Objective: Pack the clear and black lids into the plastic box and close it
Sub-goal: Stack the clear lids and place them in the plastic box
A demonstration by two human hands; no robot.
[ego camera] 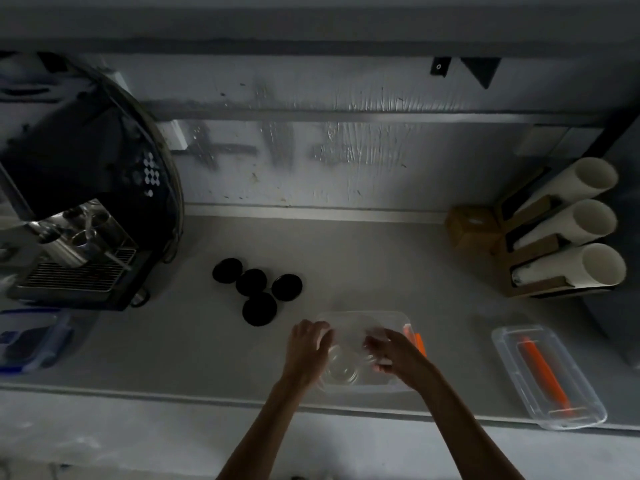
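Note:
A clear plastic box (398, 320) with an orange clip (419, 342) stands near the counter's front edge. Both of my hands reach into it. My left hand (308, 344) curls over the box's left side and my right hand (391, 351) pinches from the right. Between them lie faint clear lids (343, 370), which both hands seem to grip. Several black lids (258, 289) sit in a cluster on the counter, to the upper left of the box. The box's own cover (519, 375), clear with an orange handle (543, 372), lies apart at the right.
A coffee machine (79, 220) fills the left side. A blue-clipped container (31, 341) sits below it. A holder with three stacks of white cups (571, 223) and a brown box (471, 226) stand at the right. The light is dim.

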